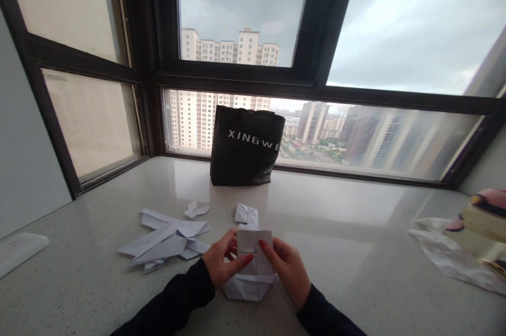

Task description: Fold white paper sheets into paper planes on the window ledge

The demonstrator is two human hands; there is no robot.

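Between my two hands is a small folded white paper (246, 241), creased down its middle. My left hand (223, 259) grips its left edge, thumb on the front face and fingers behind. On the right side my right hand (290, 267) pinches it the same way, thumb pressed near the top. Below the held piece lies a boat-shaped paper fold (249, 288), partly covered by it and by my hands. A square paper fold (246, 213) with star-like creases sits just beyond my hands.
Several folded paper planes (169, 238) are heaped to the left, with a small paper fold (196, 210) behind them. A black bag (247, 149) stands against the window. A white object (23, 251) lies far left; a pink-topped container (486, 225) and crumpled white sheet (443, 251) are at right.
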